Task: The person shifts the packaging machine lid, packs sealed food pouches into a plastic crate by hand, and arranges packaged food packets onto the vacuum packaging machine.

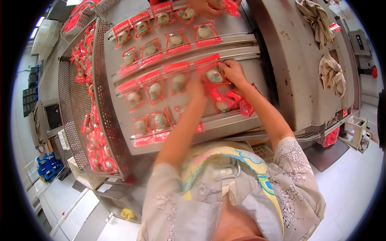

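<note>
My right hand (234, 73) pinches the upper right edge of a red-and-clear plastic packet (213, 75) holding a pale, egg-like item. That packet lies at the right end of a row along a metal sealing bar (245, 55). My left hand (197, 89), smeared by motion, is just left of it; its fingers cannot be made out. Below my hands, several loose packets (226, 99) lie in a heap on the metal plate (251, 72). More filled packets (155, 90) lie flat to the left, their red ends on the bar.
Another person's hands (207, 7) work at the plate's far edge, holding a red packet (232, 7). On the left stands a perforated metal bin (105, 92) with many packets. A large steel machine lid (293, 60) rises at right, with cloths (331, 74) on it.
</note>
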{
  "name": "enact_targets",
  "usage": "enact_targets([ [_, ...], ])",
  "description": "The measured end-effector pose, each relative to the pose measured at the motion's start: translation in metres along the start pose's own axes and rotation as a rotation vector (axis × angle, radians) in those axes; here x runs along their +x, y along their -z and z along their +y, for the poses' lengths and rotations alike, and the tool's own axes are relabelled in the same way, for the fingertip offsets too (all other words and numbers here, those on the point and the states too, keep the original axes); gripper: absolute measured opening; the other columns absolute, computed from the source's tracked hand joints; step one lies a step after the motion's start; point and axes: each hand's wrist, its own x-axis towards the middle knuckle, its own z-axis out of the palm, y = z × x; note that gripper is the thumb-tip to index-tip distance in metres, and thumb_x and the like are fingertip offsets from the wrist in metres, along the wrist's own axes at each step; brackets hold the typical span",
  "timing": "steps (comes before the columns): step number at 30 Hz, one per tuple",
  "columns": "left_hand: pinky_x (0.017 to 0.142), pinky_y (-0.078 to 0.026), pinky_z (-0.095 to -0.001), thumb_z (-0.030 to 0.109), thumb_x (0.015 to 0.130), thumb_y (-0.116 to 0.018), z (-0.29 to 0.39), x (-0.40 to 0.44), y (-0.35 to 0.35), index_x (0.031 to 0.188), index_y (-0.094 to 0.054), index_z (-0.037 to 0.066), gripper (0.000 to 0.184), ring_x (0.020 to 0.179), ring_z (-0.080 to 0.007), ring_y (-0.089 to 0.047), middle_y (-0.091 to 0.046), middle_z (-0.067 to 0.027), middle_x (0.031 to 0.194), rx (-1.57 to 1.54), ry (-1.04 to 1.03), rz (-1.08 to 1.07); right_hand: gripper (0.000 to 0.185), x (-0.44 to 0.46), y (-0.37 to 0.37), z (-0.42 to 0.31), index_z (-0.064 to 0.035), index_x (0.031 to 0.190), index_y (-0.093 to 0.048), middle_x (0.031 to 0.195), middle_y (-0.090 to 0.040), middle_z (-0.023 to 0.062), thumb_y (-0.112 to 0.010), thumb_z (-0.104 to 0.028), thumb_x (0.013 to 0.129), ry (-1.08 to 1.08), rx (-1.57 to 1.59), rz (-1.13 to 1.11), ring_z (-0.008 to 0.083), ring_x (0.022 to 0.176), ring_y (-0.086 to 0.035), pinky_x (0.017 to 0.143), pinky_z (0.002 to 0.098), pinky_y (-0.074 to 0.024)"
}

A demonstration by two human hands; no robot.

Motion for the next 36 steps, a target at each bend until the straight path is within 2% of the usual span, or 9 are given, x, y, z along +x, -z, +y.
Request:
enact_targets([
  [4,0.096,-0.040,-0.0360,0.007,0.089,-0.057,0.020,-0.044,-0.018,0.121,-0.051,-0.001,0.033,0.111,-0.0270,-0.052,-0.056,-0.0132,0.118,0.363,-0.533,0.020,0.022,-0.003,-0.006,0.005,0.0009,0.080,-0.065,0.068,-0.065,0.0097,-0.062,-0.019,0.087,-0.023,0.337,-0.018,0.0132,0.058,-0.060,0.054,0.0309,-0.0471],
  [8,0.106,-0.031,-0.0411,0.005,0.084,-0.061,0.047,-0.070,-0.012,0.133,-0.042,-0.002,0.052,0.127,-0.0333,-0.041,-0.046,-0.0201,0.132,0.799,-0.881,-0.126,0.014,-0.016,0.001,-0.021,-0.0035,0.084,-0.064,0.081,-0.065,0.0096,-0.066,-0.017,0.083,0.318,-0.160,0.295,0.0205,0.063,-0.062,0.059,0.0350,-0.0491],
  [11,0.103,-0.034,-0.0434,0.007,0.080,-0.066,0.071,-0.038,-0.009,0.129,-0.047,0.002,0.053,0.122,-0.0356,-0.043,-0.052,-0.0192,0.124,1.082,-1.088,-0.025,0.016,-0.012,-0.007,-0.042,-0.0075,0.090,-0.064,0.087,-0.062,0.0093,-0.069,-0.018,0.079,0.603,-0.489,0.435,0.0267,0.072,-0.063,0.065,0.0381,-0.0497],
  [13,0.095,-0.039,-0.0429,0.008,0.078,-0.068,0.093,-0.016,-0.009,0.117,-0.056,0.003,0.042,0.112,-0.0341,-0.049,-0.058,-0.0161,0.111,1.205,-1.152,0.000,0.020,0.007,-0.009,-0.042,-0.0100,0.094,-0.064,0.089,-0.061,0.0093,-0.070,-0.020,0.078,0.678,-0.630,0.403,0.0297,0.078,-0.062,0.068,0.0404,-0.0494],
  [20,0.069,-0.045,-0.0392,0.013,0.075,-0.071,0.103,0.031,0.010,0.077,-0.067,0.006,0.009,0.075,-0.0279,-0.056,-0.061,-0.0086,0.076,1.159,-1.190,-0.072,0.017,-0.004,0.013,-0.043,-0.0096,0.095,-0.067,0.091,-0.064,0.0103,-0.066,-0.018,0.080,0.483,-0.311,0.223,0.0290,0.082,-0.063,0.072,0.0385,-0.0498],
  [23,0.070,-0.046,-0.0385,0.013,0.077,-0.069,0.101,0.031,0.012,0.080,-0.067,0.007,0.007,0.077,-0.0273,-0.056,-0.061,-0.0087,0.077,1.175,-1.130,-0.037,0.019,-0.031,0.052,-0.014,-0.0066,0.098,-0.069,0.092,-0.066,0.0119,-0.065,-0.015,0.081,0.453,-0.351,-0.129,0.0291,0.084,-0.063,0.075,0.0354,-0.0500],
  [29,0.072,-0.046,-0.0397,0.013,0.077,-0.067,0.101,0.031,0.011,0.080,-0.066,0.007,0.007,0.079,-0.0287,-0.056,-0.061,-0.0095,0.080,1.173,-1.105,-0.041,0.018,-0.056,0.080,0.000,-0.0006,0.094,-0.068,0.084,-0.064,0.0154,-0.065,-0.012,0.081,0.496,-0.454,-0.389,0.0278,0.080,-0.062,0.073,0.0340,-0.0492],
  [33,0.076,-0.045,-0.0435,0.012,0.075,-0.065,0.103,0.030,0.008,0.085,-0.065,0.008,0.011,0.083,-0.0335,-0.055,-0.061,-0.0124,0.088,1.166,-1.173,-0.044,0.015,-0.059,0.089,0.013,0.0008,0.089,-0.066,0.078,-0.063,0.0116,-0.065,-0.013,0.082,0.382,-0.310,-0.410,0.0217,0.068,-0.058,0.065,0.0319,-0.0470],
  [36,0.077,-0.047,-0.0391,0.012,0.077,-0.068,0.110,0.008,-0.009,0.096,-0.062,0.004,0.021,0.086,-0.0315,-0.057,-0.062,-0.0128,0.093,1.139,-1.291,0.009,0.015,-0.059,0.085,0.022,-0.0001,0.086,-0.064,0.074,-0.062,0.0048,-0.064,-0.015,0.086,0.376,-0.277,-0.099,0.0125,0.063,-0.053,0.059,0.0279,-0.0440],
])
